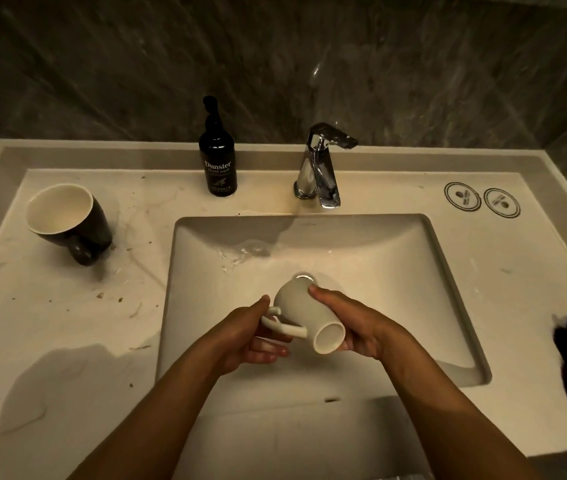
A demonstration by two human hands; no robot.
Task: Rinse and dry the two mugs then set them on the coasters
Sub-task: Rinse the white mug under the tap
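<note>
Both hands, left (250, 336) and right (351, 323), grip the tipped white mug (304, 313); its mouth faces away, hidden.

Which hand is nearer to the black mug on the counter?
The left hand. It holds the white mug by the handle over the sink, and the black mug stands further to its left. The right hand is beyond the white mug.

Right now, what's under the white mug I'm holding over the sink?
Under the tipped white mug lies the sink basin. The drain's rim peeks out past the mug's mouth; the rest is covered. Left hand holds the handle, right hand the body.
</note>
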